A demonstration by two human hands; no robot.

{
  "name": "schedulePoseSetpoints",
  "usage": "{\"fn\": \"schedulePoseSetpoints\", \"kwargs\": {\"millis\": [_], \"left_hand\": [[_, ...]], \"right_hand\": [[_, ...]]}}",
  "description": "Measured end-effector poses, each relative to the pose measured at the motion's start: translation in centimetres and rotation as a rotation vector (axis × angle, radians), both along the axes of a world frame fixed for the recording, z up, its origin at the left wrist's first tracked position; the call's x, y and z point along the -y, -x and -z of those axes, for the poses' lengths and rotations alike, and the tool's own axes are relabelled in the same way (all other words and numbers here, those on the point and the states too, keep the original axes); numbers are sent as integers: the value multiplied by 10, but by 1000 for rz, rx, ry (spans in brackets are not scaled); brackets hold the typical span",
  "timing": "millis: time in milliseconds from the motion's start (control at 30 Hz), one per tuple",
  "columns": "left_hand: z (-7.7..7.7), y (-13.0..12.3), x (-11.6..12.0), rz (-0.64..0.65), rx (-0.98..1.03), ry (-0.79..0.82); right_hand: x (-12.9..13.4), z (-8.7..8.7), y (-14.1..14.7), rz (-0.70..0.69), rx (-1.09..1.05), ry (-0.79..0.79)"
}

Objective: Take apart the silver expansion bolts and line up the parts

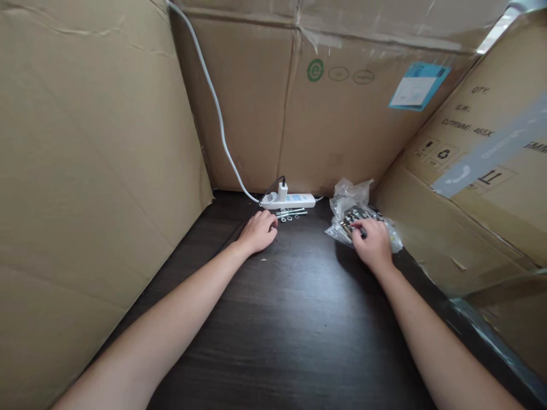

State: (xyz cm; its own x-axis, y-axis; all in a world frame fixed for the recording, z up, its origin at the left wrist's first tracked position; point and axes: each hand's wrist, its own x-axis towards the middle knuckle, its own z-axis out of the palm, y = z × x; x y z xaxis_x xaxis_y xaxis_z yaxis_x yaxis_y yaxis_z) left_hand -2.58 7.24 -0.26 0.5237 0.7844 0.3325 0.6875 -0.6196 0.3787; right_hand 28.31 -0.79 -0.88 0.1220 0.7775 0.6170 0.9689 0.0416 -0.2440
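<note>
My left hand [258, 232] rests on the dark tabletop with its fingers loosely bent and thumb apart from them. Just beyond its fingertips lie a few long silver bolts [294, 212], with small nuts and washers [289, 218] beside them. At the right, my right hand [373, 242] reaches onto an opened clear plastic bag [352, 193] of metal hardware [356, 215]. Its thumb and index finger come together at the pieces there. Whatever sits between those fingertips is too small to make out.
A white power strip [305, 200] with a plugged-in white adapter [282, 192] stands at the back. Its white cable [217, 108] runs up the rear cardboard [252, 102]. Cardboard walls also close in the dark tabletop [290, 319] at left and right.
</note>
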Motion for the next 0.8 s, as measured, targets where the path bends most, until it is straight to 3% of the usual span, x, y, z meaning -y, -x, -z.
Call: {"fn": "schedulePoseSetpoints", "kwargs": {"millis": [133,333,533,800], "left_hand": [[1,0,-1,30,38,-37],[-1,1,1,53,77,-27],[-3,0,5,68,78,2],[-1,0,3,91,96,31]], "right_hand": [[8,8,-18,88,5,62],[-2,3,0,106,99,154],[-2,1,5,217,145,235],[-4,9,5,145,222,215]]}}
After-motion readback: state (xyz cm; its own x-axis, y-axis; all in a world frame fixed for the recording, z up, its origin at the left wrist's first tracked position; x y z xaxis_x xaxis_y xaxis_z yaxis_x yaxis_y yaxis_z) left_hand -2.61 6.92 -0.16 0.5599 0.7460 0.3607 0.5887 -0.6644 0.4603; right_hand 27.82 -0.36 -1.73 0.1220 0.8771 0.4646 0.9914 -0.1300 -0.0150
